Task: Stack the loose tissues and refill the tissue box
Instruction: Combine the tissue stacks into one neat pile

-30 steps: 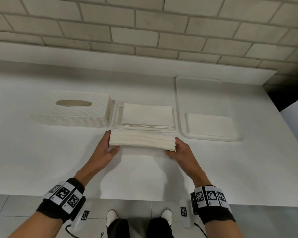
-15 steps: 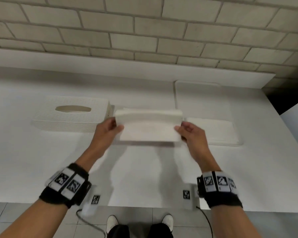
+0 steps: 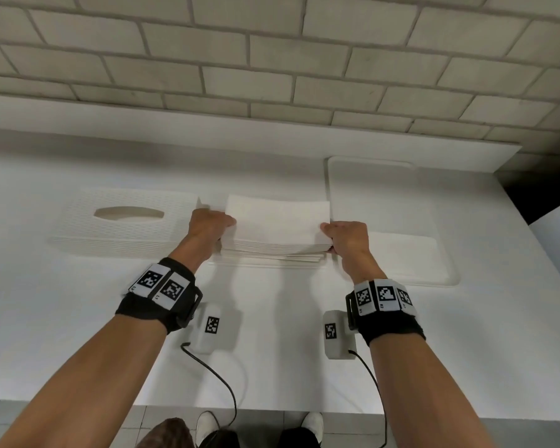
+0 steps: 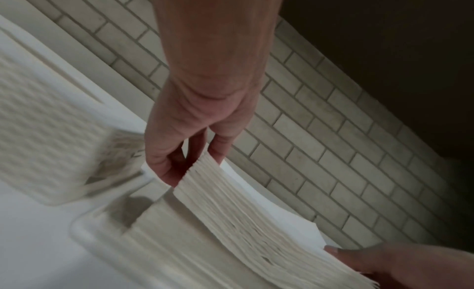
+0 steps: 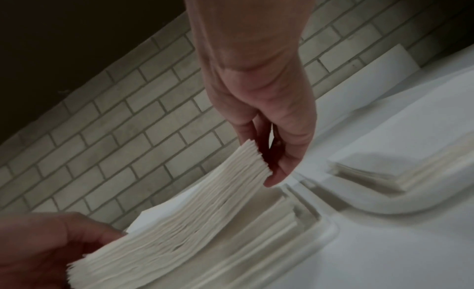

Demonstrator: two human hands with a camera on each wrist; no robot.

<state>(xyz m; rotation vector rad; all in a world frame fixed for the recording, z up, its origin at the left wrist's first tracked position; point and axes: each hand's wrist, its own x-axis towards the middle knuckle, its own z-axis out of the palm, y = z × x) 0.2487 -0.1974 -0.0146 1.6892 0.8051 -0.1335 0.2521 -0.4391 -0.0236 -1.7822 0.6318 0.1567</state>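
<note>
Both hands hold a thick stack of white tissues (image 3: pixel 277 221) by its short ends. My left hand (image 3: pixel 222 227) pinches the left end (image 4: pixel 196 167), thumb under and fingers over. My right hand (image 3: pixel 328 237) pinches the right end (image 5: pixel 261 161) the same way. The held stack (image 4: pixel 243 212) hovers just over a lower tissue stack (image 3: pixel 272 258) lying in the shallow white box base (image 4: pixel 84 226). Whether the two stacks touch I cannot tell. The white woven box cover (image 3: pixel 123 221), with its oval slot, lies just left of the base.
A white tray (image 3: pixel 385 182) sits right of the base and holds another flat tissue stack (image 3: pixel 404 253). A raised ledge and a brick wall (image 3: pixel 272 59) close off the back. The white counter's front edge (image 3: pixel 272 405) lies near my body.
The hands lifted the stack off the counter in front, carried it away from me, and lowered it over the tissues in the box base.
</note>
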